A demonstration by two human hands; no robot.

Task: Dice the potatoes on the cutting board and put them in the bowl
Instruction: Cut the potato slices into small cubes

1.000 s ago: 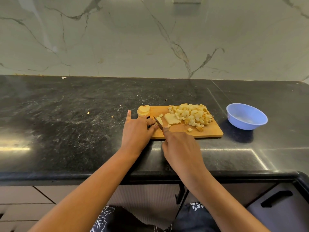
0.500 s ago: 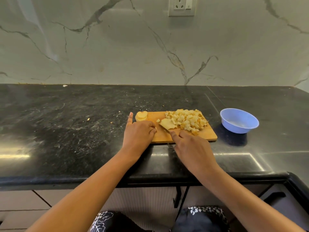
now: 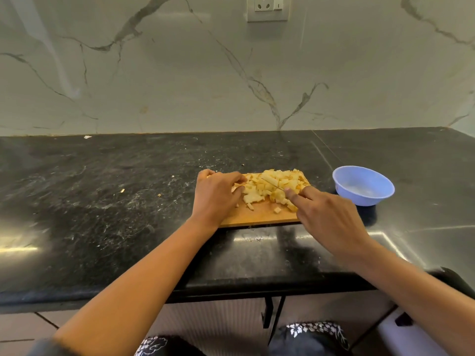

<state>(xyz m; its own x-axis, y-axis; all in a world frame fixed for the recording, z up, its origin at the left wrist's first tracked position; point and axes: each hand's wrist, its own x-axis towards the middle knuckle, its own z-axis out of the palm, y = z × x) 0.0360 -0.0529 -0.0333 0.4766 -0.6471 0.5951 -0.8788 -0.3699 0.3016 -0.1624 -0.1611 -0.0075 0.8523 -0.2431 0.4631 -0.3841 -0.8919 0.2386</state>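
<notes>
Cutting board (image 3: 257, 215), table's (image 3: 115, 214) front edge: left hand (image 3: 217, 199), fingers curled on potatoes (image 3: 288, 179); right hand (image 3: 331, 217), fingers gripping knife (image 3: 272, 183); bowl (image 3: 365, 187) beside.

One board (image 3: 259, 217) lies on one counter (image 3: 102, 214), with one blue bowl (image 3: 363, 186) just right of it and one wall socket (image 3: 267, 7) far behind it. On the board are one heap of dice (image 3: 281, 179), too many to count, at least three loose cubes (image 3: 277, 210) at its near side, one knife (image 3: 272, 182), and two hands, the left hand (image 3: 216, 196) and the right hand (image 3: 331, 217). Left of the board lie two yellow crumbs (image 3: 122, 190) and, farther back, one white scrap (image 3: 87, 136).
</notes>
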